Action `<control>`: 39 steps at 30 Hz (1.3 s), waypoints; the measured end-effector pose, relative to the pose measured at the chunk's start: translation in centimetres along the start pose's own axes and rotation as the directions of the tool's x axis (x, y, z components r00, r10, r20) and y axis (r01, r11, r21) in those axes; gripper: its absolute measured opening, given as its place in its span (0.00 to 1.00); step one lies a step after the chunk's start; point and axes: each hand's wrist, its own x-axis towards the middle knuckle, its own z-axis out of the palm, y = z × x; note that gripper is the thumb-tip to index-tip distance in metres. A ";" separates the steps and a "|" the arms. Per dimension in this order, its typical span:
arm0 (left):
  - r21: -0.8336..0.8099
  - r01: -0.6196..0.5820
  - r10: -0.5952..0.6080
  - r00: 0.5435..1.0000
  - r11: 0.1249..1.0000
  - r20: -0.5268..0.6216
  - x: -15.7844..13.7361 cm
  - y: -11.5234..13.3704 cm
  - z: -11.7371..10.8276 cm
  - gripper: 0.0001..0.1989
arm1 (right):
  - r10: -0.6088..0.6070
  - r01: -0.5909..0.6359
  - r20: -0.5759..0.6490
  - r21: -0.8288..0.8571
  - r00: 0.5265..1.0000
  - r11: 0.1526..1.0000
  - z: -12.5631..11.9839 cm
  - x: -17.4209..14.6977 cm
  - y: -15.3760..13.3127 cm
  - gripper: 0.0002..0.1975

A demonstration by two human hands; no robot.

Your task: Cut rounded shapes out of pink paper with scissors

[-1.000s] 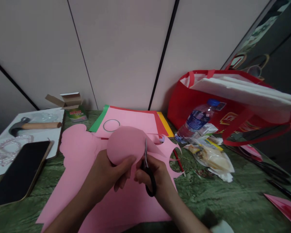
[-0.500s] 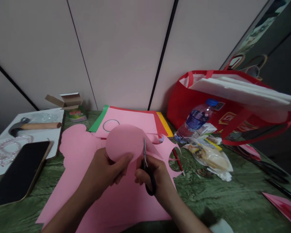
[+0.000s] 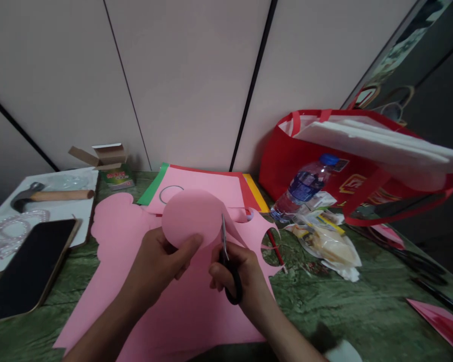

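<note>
My left hand (image 3: 168,264) pinches a pink paper circle (image 3: 192,216) at its lower edge, thumb on top. A strip of paper curls off the circle's right side. My right hand (image 3: 237,271) is closed round the black handles of a pair of scissors (image 3: 226,254). The blades point up and lie along the circle's right edge, looking nearly shut. Beneath both hands lies a large pink paper sheet (image 3: 196,311) with scalloped cut-outs along its left and right edges.
Behind lie coloured sheets (image 3: 211,183) with a drawn ring. At left are a phone (image 3: 30,266), a hammer (image 3: 53,196), beads (image 3: 15,234) and an opened box (image 3: 115,173). To the right stand a bottle (image 3: 305,186), a red bag (image 3: 283,156) and plastic packets (image 3: 324,239); a red pencil (image 3: 275,246) lies nearer.
The circle and my left hand have shifted slightly up and left. The scissors stay at the circle's right edge, almost unmoved. The whole view has drifted a little.
</note>
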 end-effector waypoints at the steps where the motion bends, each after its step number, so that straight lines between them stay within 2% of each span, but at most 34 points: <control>1: 0.004 -0.005 0.005 1.000 1.000 0.000 0.0 0.0 0.0 0.20 | 0.001 -0.001 -0.001 0.001 1.000 1.000 0.0 0.0 0.0 0.10; 5: 0.011 -0.009 0.010 1.000 1.000 -0.023 -0.4 0.3 0.4 0.21 | 0.000 0.000 0.011 -0.006 1.000 1.000 0.2 -0.2 0.1 0.11; 12: 0.028 0.051 -0.049 0.996 0.998 -0.076 -0.5 0.3 0.6 0.23 | 0.016 -0.016 0.057 -0.005 0.998 1.000 0.3 -0.2 0.6 0.13; 18: 0.070 0.070 -0.068 0.997 0.995 -0.022 -0.8 0.4 1.0 0.23 | -0.090 0.091 0.033 -0.012 0.995 0.996 -0.2 0.1 0.9 0.15; 31: 0.075 0.102 -0.101 0.995 0.992 -0.012 -0.7 0.5 0.8 0.23 | -0.077 0.079 0.054 -0.045 0.996 0.996 -0.4 0.2 0.8 0.16; 39: 0.070 0.072 -0.072 0.997 0.995 -0.008 -0.8 0.5 0.8 0.22 | -0.087 0.091 0.067 -0.045 0.994 0.995 -0.5 0.2 1.1 0.14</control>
